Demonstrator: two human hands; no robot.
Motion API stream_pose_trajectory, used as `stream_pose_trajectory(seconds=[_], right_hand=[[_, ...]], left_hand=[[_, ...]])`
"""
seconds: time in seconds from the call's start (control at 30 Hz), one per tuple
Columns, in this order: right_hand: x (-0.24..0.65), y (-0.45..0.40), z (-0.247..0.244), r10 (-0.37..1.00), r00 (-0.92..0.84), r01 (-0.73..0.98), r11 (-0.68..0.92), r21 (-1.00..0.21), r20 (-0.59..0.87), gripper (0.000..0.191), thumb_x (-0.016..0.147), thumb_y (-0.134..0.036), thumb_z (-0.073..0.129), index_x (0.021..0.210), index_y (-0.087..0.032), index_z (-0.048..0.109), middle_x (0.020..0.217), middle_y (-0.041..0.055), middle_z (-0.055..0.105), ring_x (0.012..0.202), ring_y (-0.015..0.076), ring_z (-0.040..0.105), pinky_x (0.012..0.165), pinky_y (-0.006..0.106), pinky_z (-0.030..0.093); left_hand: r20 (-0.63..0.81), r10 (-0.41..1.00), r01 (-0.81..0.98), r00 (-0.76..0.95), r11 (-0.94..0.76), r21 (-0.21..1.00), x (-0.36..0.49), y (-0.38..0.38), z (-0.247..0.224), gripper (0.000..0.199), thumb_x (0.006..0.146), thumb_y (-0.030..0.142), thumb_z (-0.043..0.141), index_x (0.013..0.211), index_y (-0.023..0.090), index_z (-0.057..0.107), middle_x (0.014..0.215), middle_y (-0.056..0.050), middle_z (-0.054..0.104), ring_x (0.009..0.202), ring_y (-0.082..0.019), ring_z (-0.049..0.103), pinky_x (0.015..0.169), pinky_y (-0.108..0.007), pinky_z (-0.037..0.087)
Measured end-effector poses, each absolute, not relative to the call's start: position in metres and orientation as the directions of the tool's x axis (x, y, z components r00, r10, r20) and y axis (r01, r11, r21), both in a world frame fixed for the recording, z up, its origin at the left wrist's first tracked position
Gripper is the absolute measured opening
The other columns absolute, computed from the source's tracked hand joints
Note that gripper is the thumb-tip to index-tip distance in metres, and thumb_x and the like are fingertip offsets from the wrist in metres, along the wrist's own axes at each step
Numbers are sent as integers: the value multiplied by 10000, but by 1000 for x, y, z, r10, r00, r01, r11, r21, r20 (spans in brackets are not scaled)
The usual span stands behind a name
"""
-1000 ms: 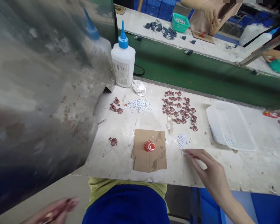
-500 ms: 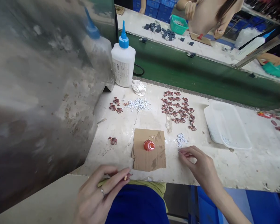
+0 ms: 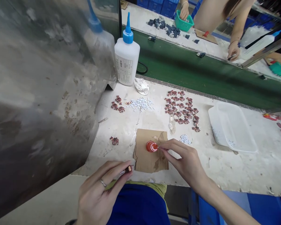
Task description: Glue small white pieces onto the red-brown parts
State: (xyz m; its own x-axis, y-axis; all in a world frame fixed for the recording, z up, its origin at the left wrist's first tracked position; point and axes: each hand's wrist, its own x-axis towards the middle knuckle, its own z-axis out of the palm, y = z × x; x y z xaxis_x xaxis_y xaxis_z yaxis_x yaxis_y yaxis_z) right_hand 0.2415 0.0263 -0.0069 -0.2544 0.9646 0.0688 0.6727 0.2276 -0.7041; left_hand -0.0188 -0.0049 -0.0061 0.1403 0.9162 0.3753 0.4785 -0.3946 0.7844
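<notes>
My left hand (image 3: 101,190) is clamped on a small dark brown piece (image 3: 129,169), thumb below and fingers above, its pale tan end facing up just off the near left corner of the cardboard (image 3: 142,163). My right hand (image 3: 184,159) has thumb and forefinger pinched together at the rim of the red cup (image 3: 151,146), which sits mid-cardboard; whether a bit is between those tips is too small to tell.

To do this well, I judge, I should touch the cup lightly so it doesn't slide, take little of whatever it holds, and pinch the piece by its edges, pale end exposed.

Both wrists come in low from my side of the desk (image 3: 221,172). The right reaches in from the right, palm down, fingers pointing left; the left hand angles up and inward, knuckles outward.
</notes>
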Motion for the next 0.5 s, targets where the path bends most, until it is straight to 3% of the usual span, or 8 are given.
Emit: stream_pose_trajectory(seconds=[0.3, 0.5], right_hand=[[238, 26, -3, 951, -277, 647, 290, -705, 138, 177, 989, -118, 606, 1026, -224, 742, 979, 57, 761, 906, 183, 736, 780, 304, 617], [218, 14, 18, 985, -160, 417, 134, -899, 72, 156, 902, -76, 683, 913, -229, 714, 899, 20, 752, 845, 160, 731, 712, 278, 603]], left_hand=[[346, 930, 476, 126, -363, 801, -13, 0, -9, 228, 891, 52, 703, 1066, 197, 724, 974, 25, 732, 856, -38, 721, 870, -78, 579], [312, 941, 411, 135, -339, 846, 1, -1, -2, 190, 884, 105, 737, 1035, 217, 709, 961, 60, 758, 835, -34, 738, 852, -81, 596]])
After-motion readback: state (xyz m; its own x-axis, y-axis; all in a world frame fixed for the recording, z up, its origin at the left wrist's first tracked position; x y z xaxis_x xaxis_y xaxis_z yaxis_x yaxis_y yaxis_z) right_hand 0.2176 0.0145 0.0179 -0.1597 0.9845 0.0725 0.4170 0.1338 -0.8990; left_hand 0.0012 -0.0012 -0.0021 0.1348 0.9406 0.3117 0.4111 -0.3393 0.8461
